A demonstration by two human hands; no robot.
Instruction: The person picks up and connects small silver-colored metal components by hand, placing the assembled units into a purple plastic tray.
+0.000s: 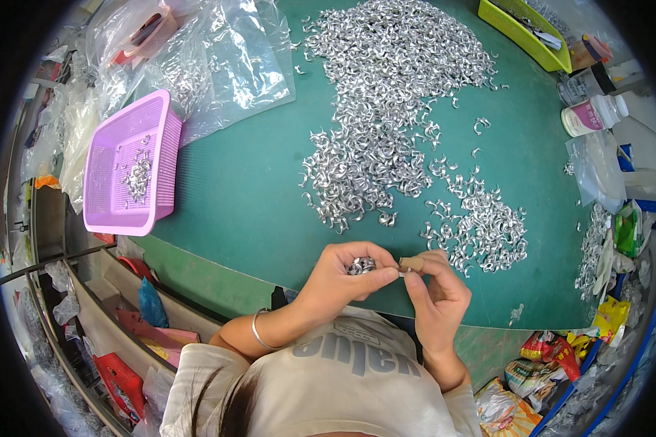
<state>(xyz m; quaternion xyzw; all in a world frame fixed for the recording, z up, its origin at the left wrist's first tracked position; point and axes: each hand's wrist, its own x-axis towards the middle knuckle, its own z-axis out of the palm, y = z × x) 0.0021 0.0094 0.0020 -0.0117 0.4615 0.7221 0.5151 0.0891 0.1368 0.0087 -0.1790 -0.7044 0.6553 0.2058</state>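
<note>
My left hand point(356, 271) is closed around several small curved silver metal pieces point(361, 266) that show in its curled palm. Its thumb and forefinger pinch toward the fingertips of my right hand point(437, 288), which meets it just off the table's near edge. Between both sets of fingertips sits one small silver piece point(405, 272), mostly hidden. A tan wrap point(412, 263) covers a finger of the right hand. Beyond the hands, a big heap of the same curved metal pieces point(386, 95) spreads over the green table point(233, 197). A smaller pile point(486, 229) lies to its right.
On the left stands a pink-purple plastic basket point(169, 156) with a few pieces inside. Clear plastic bags point(248, 65) lie behind it. A lime-green tray point(525, 33), a white bottle point(594, 115) and a dark-lidded jar point(587, 84) line the right side. Open drawers point(146, 313) are at lower left.
</note>
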